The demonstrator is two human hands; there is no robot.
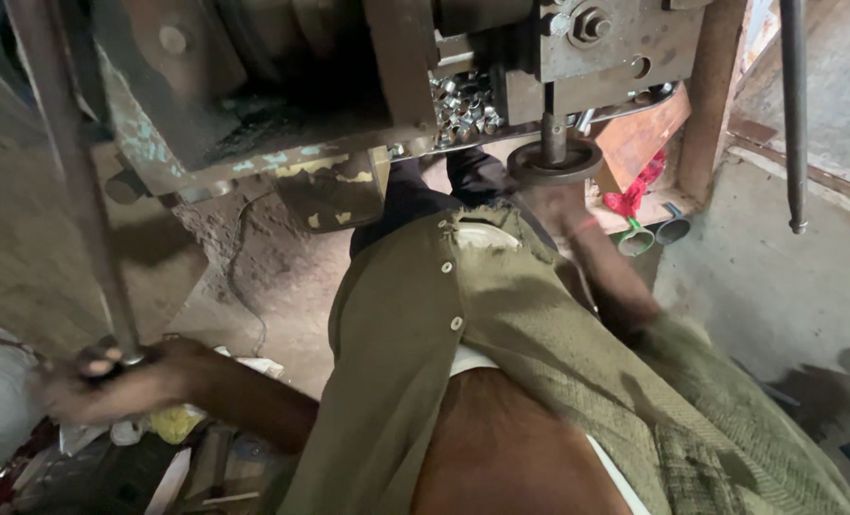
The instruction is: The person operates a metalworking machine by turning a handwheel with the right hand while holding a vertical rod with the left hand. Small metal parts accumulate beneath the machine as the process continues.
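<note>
My left hand point(96, 381) is low on the left, blurred, its fingers wrapped round the lower end of a long dark metal lever rod point(72, 172) that rises to the top left of a heavy press machine point(282, 86). My right hand point(551, 202) reaches forward under the machine's vertical punch shaft point(552, 133), close to a round dark die ring point(554, 164); motion blur hides whether it holds anything. A pile of small shiny metal pieces point(461, 103) sits on the machine bed behind the punch. My olive shirt point(463, 343) fills the lower middle.
A thin steel rod point(793, 114) hangs at the right. Two short metal rings point(656, 234) and a red cloth point(635, 191) lie by a wooden frame point(706, 105). Scraps and paper litter the floor at lower left point(158, 448). A concrete floor point(778, 286) lies to the right.
</note>
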